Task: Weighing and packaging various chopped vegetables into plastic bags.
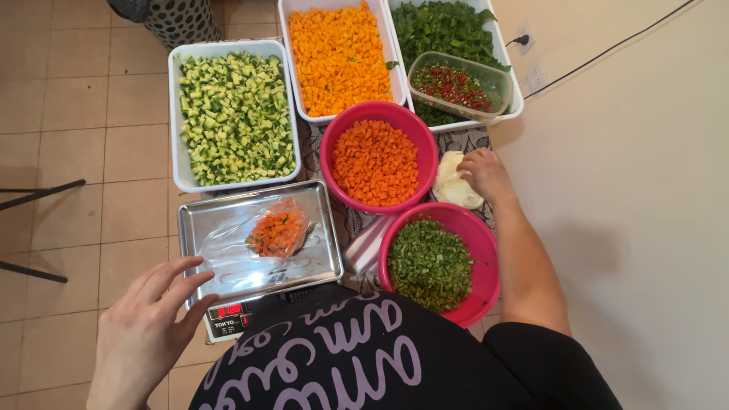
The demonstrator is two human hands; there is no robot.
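My left hand (148,323) hovers open beside the front left corner of a metal tray (205,220) that sits on a digital scale (231,313). On the tray lies a clear plastic bag (277,231) with diced carrot in it. My right hand (486,173) reaches to the far right and rests on a bunch of white plastic bags (454,182); its fingers curl onto them. Between my hands stand a pink bowl of diced carrot (377,161) and a pink bowl of chopped greens (433,262).
A white tub of diced cucumber (235,114), a white tub of diced orange vegetable (339,57) and a white tub of leafy greens (444,30) holding a clear container of chopped chilli (456,85) stand at the back. A wall is on the right, tiled floor on the left.
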